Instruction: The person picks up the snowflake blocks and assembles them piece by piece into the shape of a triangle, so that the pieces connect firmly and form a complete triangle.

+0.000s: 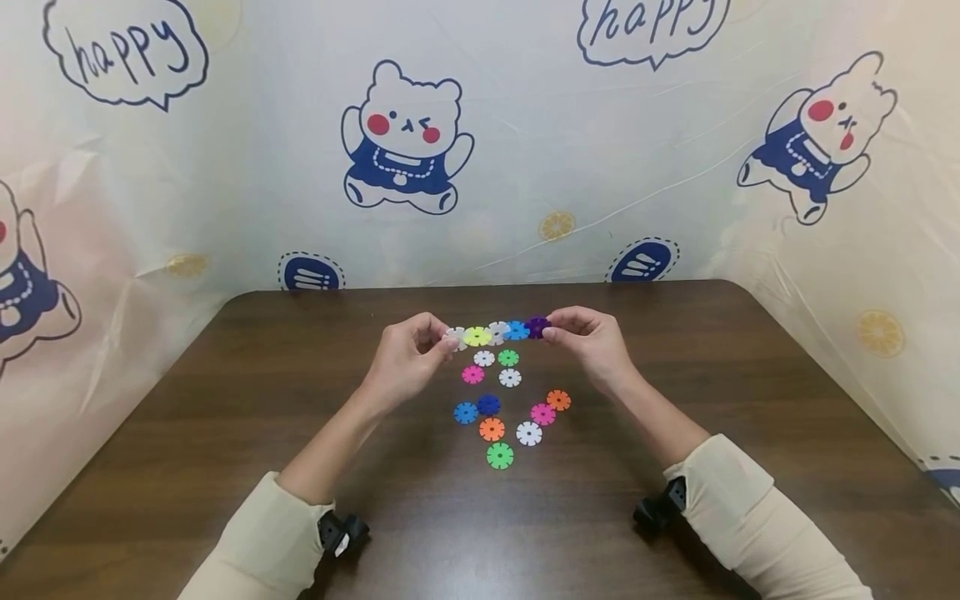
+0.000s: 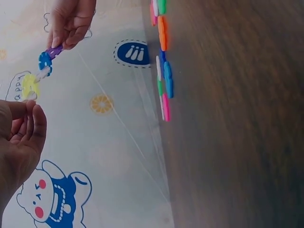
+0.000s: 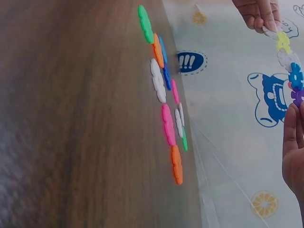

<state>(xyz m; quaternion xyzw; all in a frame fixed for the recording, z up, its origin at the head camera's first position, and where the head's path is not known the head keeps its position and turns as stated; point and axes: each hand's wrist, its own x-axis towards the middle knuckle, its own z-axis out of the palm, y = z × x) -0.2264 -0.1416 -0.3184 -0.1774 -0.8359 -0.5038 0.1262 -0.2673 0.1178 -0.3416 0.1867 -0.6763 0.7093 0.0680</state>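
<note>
A short row of joined plastic snowflake discs (image 1: 477, 337) stretches between both hands: white, yellow, white, blue and purple. At its left end, the white disc (image 1: 457, 337) is pinched between thumb and fingers of my left hand (image 1: 408, 354). My right hand (image 1: 592, 343) pinches the purple disc (image 1: 537, 327) at the other end. Both wrist views show the row held up above the tabletop, with the yellow disc (image 2: 30, 86) near the left fingertips and the blue disc (image 3: 295, 76) nearer the right. Fingertips partly cover both end discs.
Loose snowflake discs lie on the brown table (image 1: 225, 417) between the forearms, among them a green disc (image 1: 500, 456), an orange disc (image 1: 558, 400) and a pink disc (image 1: 473, 375). Behind the table's far edge hangs a printed curtain (image 1: 510, 167).
</note>
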